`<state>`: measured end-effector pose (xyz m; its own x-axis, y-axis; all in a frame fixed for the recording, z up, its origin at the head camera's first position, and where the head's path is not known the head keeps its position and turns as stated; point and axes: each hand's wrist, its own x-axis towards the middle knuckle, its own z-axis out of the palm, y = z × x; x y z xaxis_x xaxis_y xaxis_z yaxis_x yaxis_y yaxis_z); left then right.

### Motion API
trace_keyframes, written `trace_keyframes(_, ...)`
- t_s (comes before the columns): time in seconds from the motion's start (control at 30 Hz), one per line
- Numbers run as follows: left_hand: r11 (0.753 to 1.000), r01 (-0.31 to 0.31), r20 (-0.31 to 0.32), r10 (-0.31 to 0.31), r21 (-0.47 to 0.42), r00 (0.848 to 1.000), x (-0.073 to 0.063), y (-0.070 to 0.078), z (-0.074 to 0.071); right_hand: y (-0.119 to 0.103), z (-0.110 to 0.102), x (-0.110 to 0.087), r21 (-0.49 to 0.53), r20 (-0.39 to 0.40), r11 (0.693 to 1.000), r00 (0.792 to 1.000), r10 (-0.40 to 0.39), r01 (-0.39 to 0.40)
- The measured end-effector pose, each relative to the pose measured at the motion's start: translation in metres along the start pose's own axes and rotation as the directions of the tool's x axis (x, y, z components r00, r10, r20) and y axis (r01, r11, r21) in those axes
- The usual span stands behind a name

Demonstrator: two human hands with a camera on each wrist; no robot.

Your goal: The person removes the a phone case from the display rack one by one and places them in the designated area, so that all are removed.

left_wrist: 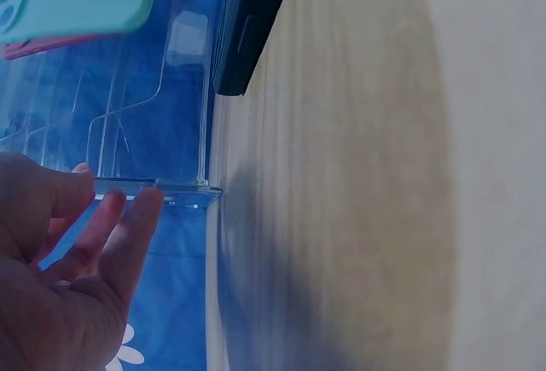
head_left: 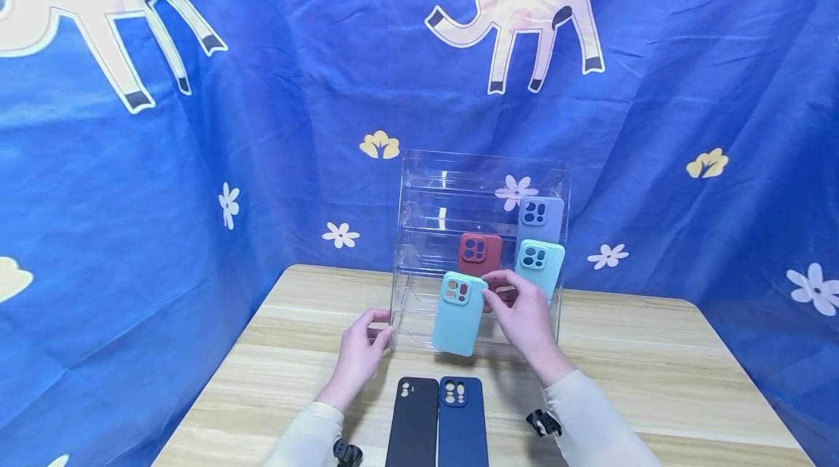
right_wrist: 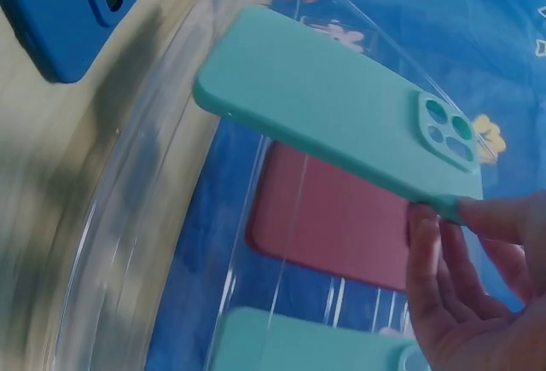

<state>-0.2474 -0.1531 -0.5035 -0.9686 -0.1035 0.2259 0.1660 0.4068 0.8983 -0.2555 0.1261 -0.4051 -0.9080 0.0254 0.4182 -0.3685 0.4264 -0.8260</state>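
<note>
The right hand point(head_left: 524, 314) pinches the light, flexible, probably slick teal case point(head_left: 459, 312) at its camera-end edge, upright before the clear rack point(head_left: 419, 234), best gripped across both edges; the left hand point(head_left: 362, 356), relaxed, steadies the rack.

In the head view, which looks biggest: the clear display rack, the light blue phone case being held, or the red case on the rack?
1. Clear display rack, plainly largest.
2. Light blue phone case, pinched by the right hand.
3. Red case, though it stands farther back and partly hidden, so its true size may match.
</note>
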Motion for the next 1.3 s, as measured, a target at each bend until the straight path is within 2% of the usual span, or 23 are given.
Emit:
trace_keyframes(0.1, 1.000, -0.003, 0.000, 0.003, 0.011, 1.000, 0.001, 0.000, 0.000, 0.002, -0.010, -0.002, 0.006, 0.018, 0.999, 0.999, 0.044, -0.044)
trace_keyframes(0.33, 1.000, -0.018, 0.004, 0.018, 0.020, 1.000, 0.003, 0.000, 0.002, 0.005, -0.029, -0.008, -0.058, 0.056, 0.993, 0.993, 0.105, -0.102)
trace_keyframes(0.57, 1.000, -0.006, 0.004, 0.006, 0.011, 1.000, 0.004, 0.000, 0.004, 0.010, -0.046, -0.021, -0.065, 0.086, 0.980, 0.978, 0.191, -0.186)
trace_keyframes(0.83, 1.000, 0.005, 0.005, -0.005, -0.002, 1.000, 0.004, -0.001, 0.003, 0.022, -0.078, -0.030, -0.072, 0.119, 0.975, 0.969, 0.216, -0.209)
trace_keyframes(1.0, 1.000, 0.007, 0.011, -0.007, -0.012, 1.000, 0.005, -0.001, 0.002, 0.027, -0.088, -0.035, -0.045, 0.172, 0.968, 0.953, 0.251, -0.246)
trace_keyframes(1.3, 1.000, 0.015, 0.006, -0.015, 0.000, 1.000, 0.001, -0.001, 0.002, 0.044, -0.089, -0.051, -0.028, 0.241, 0.943, 0.914, 0.327, -0.330)
